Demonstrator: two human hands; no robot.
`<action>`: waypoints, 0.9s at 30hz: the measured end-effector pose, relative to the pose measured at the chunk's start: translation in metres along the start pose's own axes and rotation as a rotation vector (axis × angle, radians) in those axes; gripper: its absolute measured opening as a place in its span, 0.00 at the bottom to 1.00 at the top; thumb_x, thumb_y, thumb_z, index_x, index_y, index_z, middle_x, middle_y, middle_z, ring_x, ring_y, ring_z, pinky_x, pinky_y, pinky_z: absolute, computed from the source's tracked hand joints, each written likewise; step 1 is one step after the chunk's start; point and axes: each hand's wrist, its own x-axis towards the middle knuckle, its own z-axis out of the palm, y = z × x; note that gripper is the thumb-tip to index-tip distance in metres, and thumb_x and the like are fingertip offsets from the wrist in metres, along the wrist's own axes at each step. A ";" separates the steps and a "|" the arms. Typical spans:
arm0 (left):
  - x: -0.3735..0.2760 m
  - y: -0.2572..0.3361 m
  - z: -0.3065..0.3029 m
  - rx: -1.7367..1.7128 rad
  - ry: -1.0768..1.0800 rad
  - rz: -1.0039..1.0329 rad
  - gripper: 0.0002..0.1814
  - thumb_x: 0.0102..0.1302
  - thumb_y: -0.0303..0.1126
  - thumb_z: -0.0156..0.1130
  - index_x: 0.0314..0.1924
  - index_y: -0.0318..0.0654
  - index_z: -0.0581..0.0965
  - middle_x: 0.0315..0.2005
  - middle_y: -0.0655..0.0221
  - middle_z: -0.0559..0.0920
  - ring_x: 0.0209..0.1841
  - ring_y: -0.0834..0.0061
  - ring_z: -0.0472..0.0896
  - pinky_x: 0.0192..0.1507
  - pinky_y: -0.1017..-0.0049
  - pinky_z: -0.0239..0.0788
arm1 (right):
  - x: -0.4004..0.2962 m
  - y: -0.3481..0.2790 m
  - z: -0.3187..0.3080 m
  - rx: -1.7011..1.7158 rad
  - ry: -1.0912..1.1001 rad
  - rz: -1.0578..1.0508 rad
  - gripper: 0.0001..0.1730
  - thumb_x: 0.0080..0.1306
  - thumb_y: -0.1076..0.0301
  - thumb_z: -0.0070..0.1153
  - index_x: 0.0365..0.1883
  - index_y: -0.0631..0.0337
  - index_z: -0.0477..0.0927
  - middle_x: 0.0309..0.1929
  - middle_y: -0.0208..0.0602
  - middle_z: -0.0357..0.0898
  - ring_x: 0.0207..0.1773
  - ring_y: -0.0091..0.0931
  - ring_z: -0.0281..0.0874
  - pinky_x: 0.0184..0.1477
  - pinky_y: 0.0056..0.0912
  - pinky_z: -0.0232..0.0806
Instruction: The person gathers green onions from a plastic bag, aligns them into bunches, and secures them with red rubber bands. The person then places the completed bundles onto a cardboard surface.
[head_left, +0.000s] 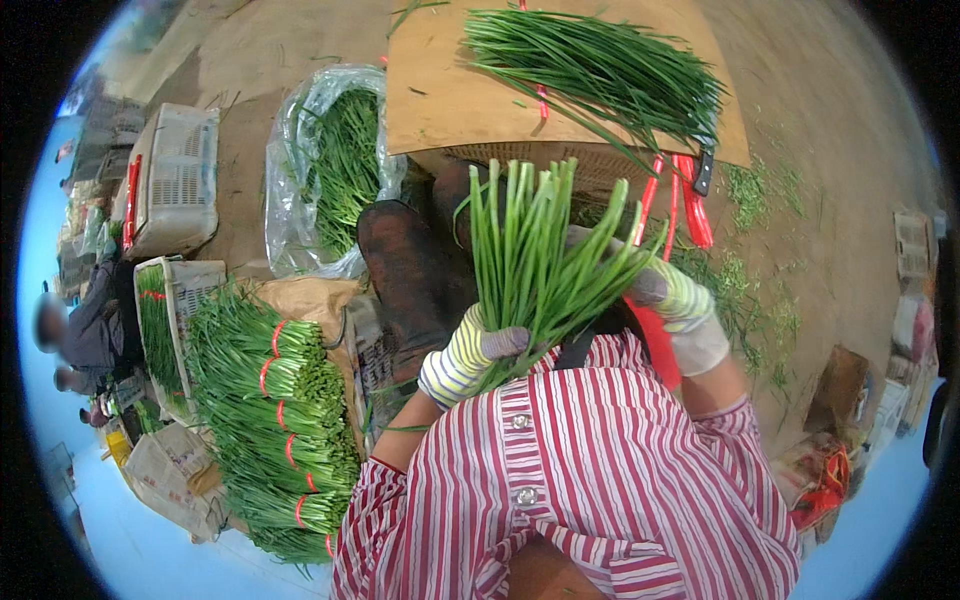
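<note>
My left hand (480, 352), in a striped knit glove, grips a loose bunch of garlic chives (525, 247) by its leafy part, pale cut ends pointing away from me. On the bunch's right side, my gloved right hand (667, 292) holds splayed stalks, some fingers hidden behind them. Beyond my hands, a larger pile of garlic chives (592, 75) lies across a wooden board (427, 112), with a red tie strip (543, 101) under it. A black-handled knife (703, 171) juts over the board's near right corner, its blade partly covered by leaves. Red strips (694, 206) hang beside it.
Left of my knees stands a clear plastic bag (281, 225) of loose chives. Several red-banded chive bundles (300, 442) are stacked at my left. Farther left are white plastic crates (180, 172) and a seated person (97, 322). Trimmings (750, 277) litter the floor at right.
</note>
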 end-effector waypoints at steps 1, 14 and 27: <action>-0.001 0.002 0.003 0.004 -0.007 -0.003 0.34 0.53 0.44 0.70 0.55 0.32 0.70 0.46 0.62 0.79 0.44 0.73 0.78 0.44 0.75 0.71 | 0.012 0.001 0.004 0.039 -0.028 -0.011 0.56 0.53 0.39 0.61 0.68 0.67 0.51 0.65 0.40 0.61 0.65 0.28 0.61 0.66 0.30 0.54; -0.003 0.009 -0.013 0.081 -0.047 0.036 0.29 0.57 0.34 0.65 0.57 0.36 0.67 0.49 0.66 0.75 0.51 0.75 0.72 0.55 0.75 0.63 | 0.094 -0.016 0.069 0.176 -0.168 0.144 0.23 0.54 0.65 0.61 0.47 0.64 0.71 0.35 0.40 0.79 0.40 0.33 0.78 0.48 0.36 0.69; 0.003 0.133 0.030 0.369 0.193 0.343 0.17 0.58 0.27 0.62 0.48 0.32 0.73 0.38 0.68 0.81 0.43 0.78 0.78 0.48 0.76 0.69 | 0.115 -0.043 0.091 -0.070 -0.343 0.298 0.17 0.56 0.68 0.61 0.44 0.62 0.77 0.40 0.32 0.79 0.45 0.23 0.74 0.49 0.28 0.66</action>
